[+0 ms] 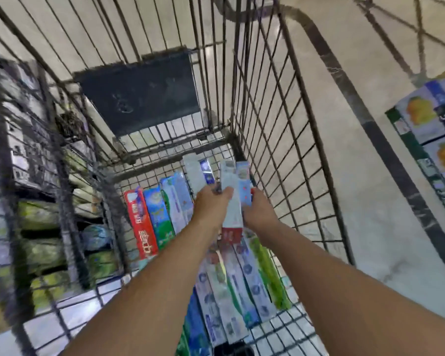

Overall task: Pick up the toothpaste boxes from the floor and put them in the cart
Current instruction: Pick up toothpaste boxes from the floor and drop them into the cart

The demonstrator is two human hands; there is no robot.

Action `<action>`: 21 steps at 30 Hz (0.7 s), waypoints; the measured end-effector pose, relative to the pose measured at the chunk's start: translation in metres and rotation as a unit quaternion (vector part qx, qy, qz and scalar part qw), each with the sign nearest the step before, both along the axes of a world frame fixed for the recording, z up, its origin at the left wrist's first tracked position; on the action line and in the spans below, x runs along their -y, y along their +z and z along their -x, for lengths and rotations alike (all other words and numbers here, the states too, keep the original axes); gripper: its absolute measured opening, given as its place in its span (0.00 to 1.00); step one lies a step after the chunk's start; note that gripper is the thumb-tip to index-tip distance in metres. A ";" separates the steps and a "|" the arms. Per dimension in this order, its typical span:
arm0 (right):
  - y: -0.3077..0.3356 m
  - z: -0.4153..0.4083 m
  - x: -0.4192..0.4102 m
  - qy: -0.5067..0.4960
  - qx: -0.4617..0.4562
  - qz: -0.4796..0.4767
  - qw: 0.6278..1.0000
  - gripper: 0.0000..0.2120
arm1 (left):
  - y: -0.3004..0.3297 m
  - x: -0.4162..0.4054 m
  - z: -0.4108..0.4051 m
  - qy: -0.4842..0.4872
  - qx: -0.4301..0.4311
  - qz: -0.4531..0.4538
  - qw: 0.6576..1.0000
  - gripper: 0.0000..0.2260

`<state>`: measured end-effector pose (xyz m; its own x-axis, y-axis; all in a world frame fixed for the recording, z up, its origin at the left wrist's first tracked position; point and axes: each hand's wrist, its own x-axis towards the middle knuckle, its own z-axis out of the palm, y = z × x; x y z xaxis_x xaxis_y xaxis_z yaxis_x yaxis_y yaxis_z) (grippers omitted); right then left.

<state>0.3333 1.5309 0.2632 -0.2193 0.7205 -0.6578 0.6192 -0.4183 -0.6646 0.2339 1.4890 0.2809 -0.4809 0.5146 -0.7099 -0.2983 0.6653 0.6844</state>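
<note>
Both arms are bare and reach forward and down from the lower edge of the view, coming closer to each other toward the hands. The left hand (211, 205) has its back turned up and its fingers curled in a grip. The right hand (258, 210) is just beside it, also back up, with fingers curled in a grip. The wrists are almost straight.

Even light, motion blur, wide-angle warp.

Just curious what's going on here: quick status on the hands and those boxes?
Both hands, left hand and right hand, gripping toothpaste boxes inside cart. More boxes already stacked below. Nothing blocking.
</note>
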 end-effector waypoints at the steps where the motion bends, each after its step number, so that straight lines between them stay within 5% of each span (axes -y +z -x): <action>1: -0.015 -0.001 -0.005 -0.002 0.007 0.005 1.000 0.09 | -0.006 -0.005 0.000 -0.010 -0.027 0.001 1.000 0.04; 3: -0.037 -0.003 -0.015 0.010 0.005 0.006 1.000 0.17 | -0.019 -0.013 0.002 -0.064 -0.080 0.017 0.995 0.01; 6: -0.031 0.004 -0.025 0.020 0.006 0.008 1.000 0.10 | -0.029 -0.019 0.005 -0.119 -0.107 0.021 0.987 0.04; 13: -0.032 0.008 -0.029 0.011 -0.030 0.010 0.999 0.10 | -0.040 -0.012 0.009 -0.088 -0.079 -0.045 0.992 0.18; 21: -0.050 0.037 -0.058 0.054 0.009 -0.028 0.998 0.15 | -0.057 -0.010 0.007 -0.083 -0.171 -0.029 0.981 0.21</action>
<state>0.2967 1.5893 0.2137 -0.2863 0.7286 -0.6222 0.6708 -0.3112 -0.6731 0.2265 1.4991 0.2237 -0.5917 0.6411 -0.4887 0.0655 0.6424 0.7636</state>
